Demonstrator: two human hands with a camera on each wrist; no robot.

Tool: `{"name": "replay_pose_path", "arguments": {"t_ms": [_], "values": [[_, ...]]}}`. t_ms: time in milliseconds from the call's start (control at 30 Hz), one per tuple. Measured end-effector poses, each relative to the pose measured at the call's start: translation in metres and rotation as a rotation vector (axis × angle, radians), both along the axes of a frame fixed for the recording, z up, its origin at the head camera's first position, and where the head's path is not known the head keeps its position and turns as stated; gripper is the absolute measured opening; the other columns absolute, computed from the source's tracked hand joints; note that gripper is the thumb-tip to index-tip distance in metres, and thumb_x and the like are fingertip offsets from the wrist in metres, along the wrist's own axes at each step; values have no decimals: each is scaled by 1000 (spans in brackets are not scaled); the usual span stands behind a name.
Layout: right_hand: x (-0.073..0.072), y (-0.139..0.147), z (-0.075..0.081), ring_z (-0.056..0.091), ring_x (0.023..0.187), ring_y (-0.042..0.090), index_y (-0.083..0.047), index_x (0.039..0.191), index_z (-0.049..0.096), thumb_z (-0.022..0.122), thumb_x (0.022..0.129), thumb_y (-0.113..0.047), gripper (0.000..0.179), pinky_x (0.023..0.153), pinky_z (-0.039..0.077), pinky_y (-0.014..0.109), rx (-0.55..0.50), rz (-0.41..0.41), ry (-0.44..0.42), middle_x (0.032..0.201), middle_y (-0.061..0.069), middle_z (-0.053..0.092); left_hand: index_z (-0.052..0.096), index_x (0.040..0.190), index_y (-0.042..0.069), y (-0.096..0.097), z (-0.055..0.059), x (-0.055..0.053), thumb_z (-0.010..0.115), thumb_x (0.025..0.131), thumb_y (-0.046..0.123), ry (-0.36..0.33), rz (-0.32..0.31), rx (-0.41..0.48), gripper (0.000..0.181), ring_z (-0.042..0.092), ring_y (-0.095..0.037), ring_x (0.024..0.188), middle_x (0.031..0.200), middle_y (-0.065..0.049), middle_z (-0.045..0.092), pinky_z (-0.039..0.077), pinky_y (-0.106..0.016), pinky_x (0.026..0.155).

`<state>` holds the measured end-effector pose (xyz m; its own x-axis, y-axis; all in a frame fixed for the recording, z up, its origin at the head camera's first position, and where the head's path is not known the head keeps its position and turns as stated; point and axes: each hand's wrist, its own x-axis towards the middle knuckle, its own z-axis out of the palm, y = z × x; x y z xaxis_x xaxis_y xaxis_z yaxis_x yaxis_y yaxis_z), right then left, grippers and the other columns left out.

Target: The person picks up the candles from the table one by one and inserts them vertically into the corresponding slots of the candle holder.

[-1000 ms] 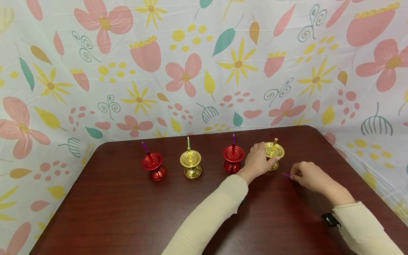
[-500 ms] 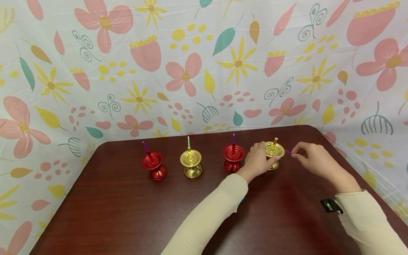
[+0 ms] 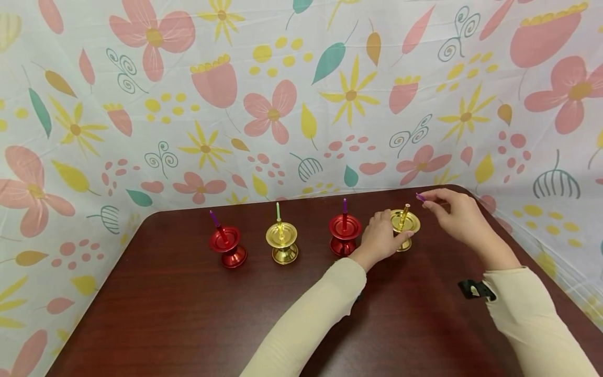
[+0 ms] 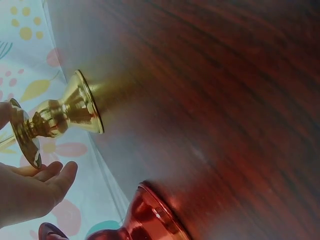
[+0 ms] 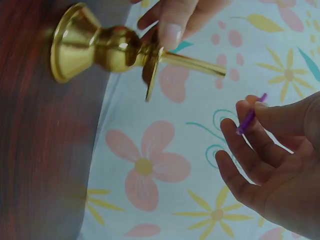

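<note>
My left hand grips the dish rim of a gold candle holder at the right of the row. That holder stands upright on the table, its tube bare at the top. Thumb and fingers lie on opposite sides of its dish in the left wrist view. My right hand pinches a small purple candle between thumb and fingertips. It is above the holder's height and to its right, apart from the tube. In the right wrist view, the candle lies crosswise to the tube.
Left of the gripped holder stand a red holder with a purple candle, a gold holder with a green candle, and another red holder with a tilted purple candle. A flowered cloth hangs behind the dark wooden table.
My right hand has risen from low over the table, carrying the purple candle up beside the top of the gold holder. The left hand stays in place on the dish.
</note>
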<state>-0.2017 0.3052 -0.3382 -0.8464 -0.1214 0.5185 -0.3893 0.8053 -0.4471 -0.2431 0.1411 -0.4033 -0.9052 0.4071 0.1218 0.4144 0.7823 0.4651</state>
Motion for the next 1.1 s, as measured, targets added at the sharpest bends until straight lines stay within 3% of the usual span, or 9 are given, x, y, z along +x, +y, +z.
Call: {"name": "replay_pose_path", "arguments": {"t_ms": [100,167,333,500,567,733,1100], "values": [[-4,-4,1,53,79,-10,0,106,68,64,92,-7,16,65,39,10,-52,-4,9,93,18,70,38,144,8,0,0,0,59,88,57,-3,1,9,76,47,-13,122,136,-3,47,42,-26,100],[-7,-6,0,49,77,-16,2,104,67,65,91,-7,16,68,39,9,-97,4,21,92,19,70,38,144,8,0,0,0,59,88,56,-3,0,11,76,47,-13,122,136,-3,47,42,-26,101],[-14,-11,-4,54,74,-17,5,103,65,64,92,-9,18,66,41,6,-220,7,5,92,18,71,37,144,8,0,-1,-1,58,89,57,-10,-1,12,77,47,-14,122,135,-3,48,42,-26,101],[-18,-15,-8,56,75,-14,2,102,64,64,93,-17,21,68,41,7,-291,-26,-10,90,-5,71,37,144,8,1,-3,-1,58,89,57,-16,4,20,77,47,-13,121,134,-3,48,42,-26,101],[-19,-18,-9,57,76,-13,2,102,63,64,93,-17,20,69,41,7,-299,-26,0,90,-2,71,37,144,8,1,-2,-1,58,89,56,-14,2,25,77,47,-13,120,133,-3,48,42,-26,100],[-19,-21,-12,56,75,-15,2,101,64,65,92,-13,18,68,40,6,-284,-16,14,94,21,70,39,143,7,0,-1,0,59,89,56,1,-3,29,76,48,-13,118,131,-3,49,43,-26,98],[-18,-22,-13,50,73,-20,1,99,66,67,90,-11,15,66,38,8,-228,-31,68,90,19,70,38,143,8,0,-1,0,59,88,56,-5,6,29,76,48,-13,119,132,-3,49,43,-26,99]]}}
